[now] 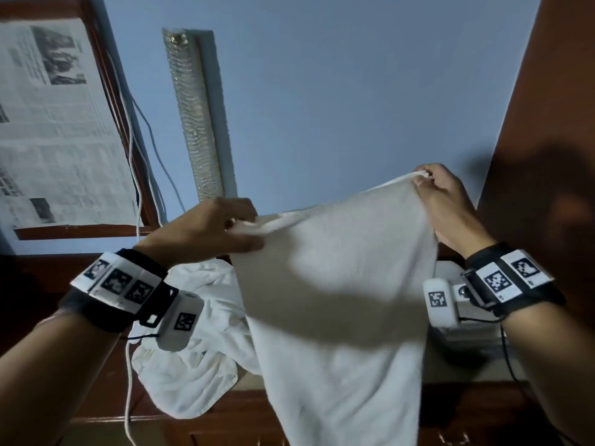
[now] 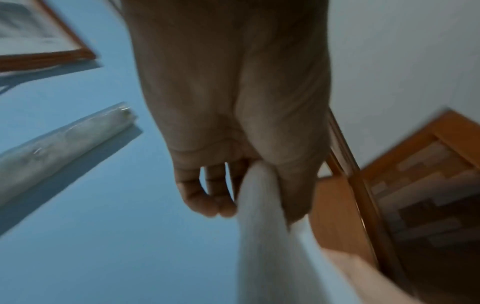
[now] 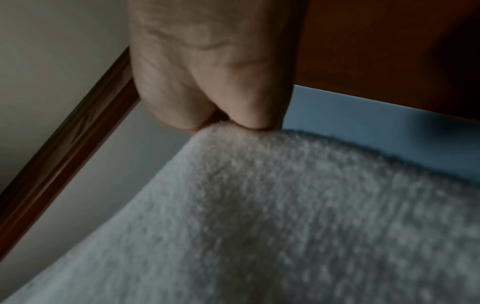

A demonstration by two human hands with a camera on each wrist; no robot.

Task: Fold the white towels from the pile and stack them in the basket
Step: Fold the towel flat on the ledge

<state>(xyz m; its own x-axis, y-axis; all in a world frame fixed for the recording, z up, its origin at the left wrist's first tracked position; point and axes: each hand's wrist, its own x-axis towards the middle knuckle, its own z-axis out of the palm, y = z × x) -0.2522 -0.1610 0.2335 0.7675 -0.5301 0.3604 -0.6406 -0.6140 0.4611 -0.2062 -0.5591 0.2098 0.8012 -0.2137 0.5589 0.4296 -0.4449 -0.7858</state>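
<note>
A white towel (image 1: 338, 284) hangs spread in the air in front of me, its lower part dropping past the cabinet front. My left hand (image 1: 238, 226) pinches its upper left corner; in the left wrist view the left hand (image 2: 249, 185) has thumb and fingers closed on the towel's edge (image 2: 262, 236). My right hand (image 1: 425, 180) pinches the upper right corner, held higher than the left. The right wrist view shows the right hand (image 3: 226, 123) gripping the terry cloth (image 3: 285, 216). A pile of white towels (image 1: 193, 349) lies crumpled on the dark wooden top below my left wrist. The held towel hides most of what lies to the right.
A blue wall (image 1: 354, 91) stands behind. A framed newspaper (image 1: 48, 123) leans at the left, with white cables (image 1: 132, 140) beside it and a silver foil-wrapped tube (image 1: 196, 123) upright. A tall brown wooden panel (image 1: 553, 123) rises at the right. A pale box-like object (image 1: 463, 329) sits below my right wrist.
</note>
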